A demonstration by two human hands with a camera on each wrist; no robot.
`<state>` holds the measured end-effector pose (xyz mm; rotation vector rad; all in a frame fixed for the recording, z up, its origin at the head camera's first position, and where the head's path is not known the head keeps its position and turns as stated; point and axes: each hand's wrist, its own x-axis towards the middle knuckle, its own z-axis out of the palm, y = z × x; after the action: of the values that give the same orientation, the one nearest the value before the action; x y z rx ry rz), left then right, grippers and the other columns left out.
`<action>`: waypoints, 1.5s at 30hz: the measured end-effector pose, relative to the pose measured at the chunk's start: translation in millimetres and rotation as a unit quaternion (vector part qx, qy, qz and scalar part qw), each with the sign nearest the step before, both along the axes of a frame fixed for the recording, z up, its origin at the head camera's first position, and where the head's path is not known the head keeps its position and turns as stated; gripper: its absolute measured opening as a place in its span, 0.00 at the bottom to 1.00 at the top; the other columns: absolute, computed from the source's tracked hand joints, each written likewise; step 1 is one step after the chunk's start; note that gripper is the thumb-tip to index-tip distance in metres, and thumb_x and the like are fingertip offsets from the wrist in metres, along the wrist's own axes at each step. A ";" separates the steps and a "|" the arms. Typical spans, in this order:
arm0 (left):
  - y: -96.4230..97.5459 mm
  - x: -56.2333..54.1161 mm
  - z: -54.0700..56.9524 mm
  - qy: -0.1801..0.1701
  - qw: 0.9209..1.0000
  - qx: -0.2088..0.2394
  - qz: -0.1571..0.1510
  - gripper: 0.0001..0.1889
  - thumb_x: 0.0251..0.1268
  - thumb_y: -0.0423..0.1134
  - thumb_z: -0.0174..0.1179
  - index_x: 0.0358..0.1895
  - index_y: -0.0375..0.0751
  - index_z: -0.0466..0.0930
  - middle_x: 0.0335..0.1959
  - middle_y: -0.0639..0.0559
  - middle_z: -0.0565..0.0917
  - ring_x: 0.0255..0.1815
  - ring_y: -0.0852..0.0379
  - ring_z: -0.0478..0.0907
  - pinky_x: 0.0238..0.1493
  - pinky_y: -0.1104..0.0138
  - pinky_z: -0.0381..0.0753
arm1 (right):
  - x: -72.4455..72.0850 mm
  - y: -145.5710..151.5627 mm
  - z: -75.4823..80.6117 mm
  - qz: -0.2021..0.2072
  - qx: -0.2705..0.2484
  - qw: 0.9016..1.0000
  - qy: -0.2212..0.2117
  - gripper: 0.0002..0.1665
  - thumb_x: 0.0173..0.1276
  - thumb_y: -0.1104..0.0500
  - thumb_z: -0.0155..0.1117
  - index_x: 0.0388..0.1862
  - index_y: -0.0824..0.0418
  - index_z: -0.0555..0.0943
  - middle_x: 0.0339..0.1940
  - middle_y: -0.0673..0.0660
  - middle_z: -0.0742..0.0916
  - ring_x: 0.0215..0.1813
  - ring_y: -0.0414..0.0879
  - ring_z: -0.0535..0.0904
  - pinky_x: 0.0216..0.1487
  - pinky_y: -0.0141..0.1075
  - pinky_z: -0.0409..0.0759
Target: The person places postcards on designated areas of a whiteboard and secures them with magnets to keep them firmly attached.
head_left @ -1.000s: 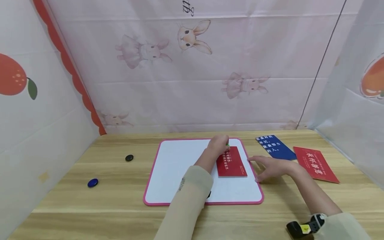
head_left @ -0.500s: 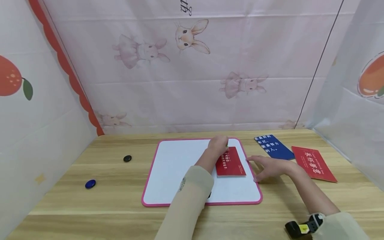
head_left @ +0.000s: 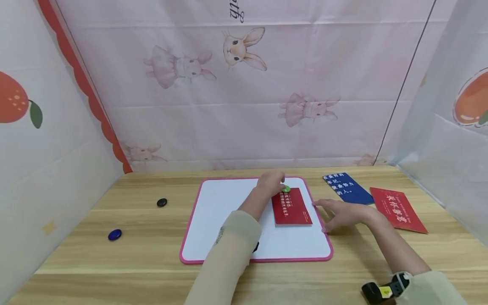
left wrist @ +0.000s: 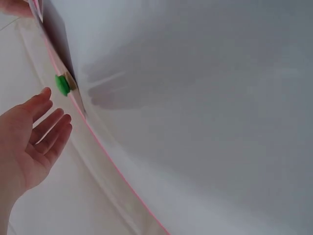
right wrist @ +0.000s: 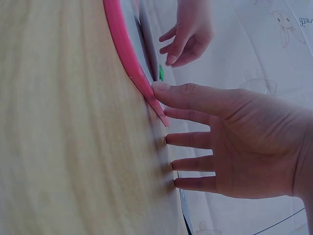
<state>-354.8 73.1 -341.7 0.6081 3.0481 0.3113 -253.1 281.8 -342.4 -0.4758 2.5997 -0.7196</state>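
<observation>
On the white board (head_left: 221, 224) with a pink rim lies a red card (head_left: 291, 209) printed with white characters. A round green magnet (head_left: 286, 189) sits at the card's top edge. My left hand (head_left: 270, 183) hovers just left of the magnet; the left wrist view shows its fingers loosely bent and apart from the green magnet (left wrist: 62, 85). With fingers spread, my right hand (head_left: 345, 213) touches the board's right rim. In the right wrist view the thumb of the right hand (right wrist: 239, 142) rests at the pink rim (right wrist: 128, 56) and the other fingertips reach the table.
A black magnet (head_left: 162, 202) and a blue magnet (head_left: 115, 234) lie on the wooden table (head_left: 126, 271) left of the board. To the right, behind my right hand, are a blue card (head_left: 348, 188) and another red card (head_left: 398, 209). A printed cloth (head_left: 244, 127) stands behind.
My left hand has let go of the green magnet and drawn slightly left, so the magnet now shows on the card. My right hand stays at the board's rim.
</observation>
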 end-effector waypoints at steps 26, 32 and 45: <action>-118.7 48.5 64.4 0.067 0.981 0.177 -0.030 0.09 0.62 0.40 0.60 0.43 0.42 0.80 0.39 0.53 0.82 0.40 0.57 0.78 0.39 0.68 0.78 | 2.8 -2.8 0.2 0.001 0.011 1.000 0.001 0.51 0.51 0.47 0.72 0.69 0.60 0.59 0.68 0.69 0.60 0.66 0.68 0.52 0.53 0.66 0.61; -134.4 57.1 60.4 0.083 0.979 0.183 -0.032 0.09 0.61 0.41 0.61 0.42 0.42 0.81 0.38 0.53 0.82 0.37 0.58 0.78 0.37 0.69 0.78 | 4.1 -2.0 -0.5 -0.005 0.003 1.000 -0.004 0.51 0.51 0.47 0.71 0.69 0.60 0.59 0.68 0.70 0.60 0.66 0.68 0.51 0.53 0.66 0.60; -176.0 70.6 46.5 0.060 0.967 0.245 -0.021 0.11 0.61 0.39 0.61 0.45 0.41 0.80 0.40 0.53 0.81 0.43 0.55 0.76 0.42 0.63 0.77 | 4.4 -3.4 -2.4 0.003 0.010 1.000 0.013 0.48 0.52 0.48 0.70 0.69 0.59 0.60 0.68 0.70 0.60 0.66 0.69 0.51 0.54 0.66 0.59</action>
<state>-284.3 -102.9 -295.2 0.7269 3.0662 1.0842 -248.7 278.4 -344.9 -0.4909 2.6267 -0.6883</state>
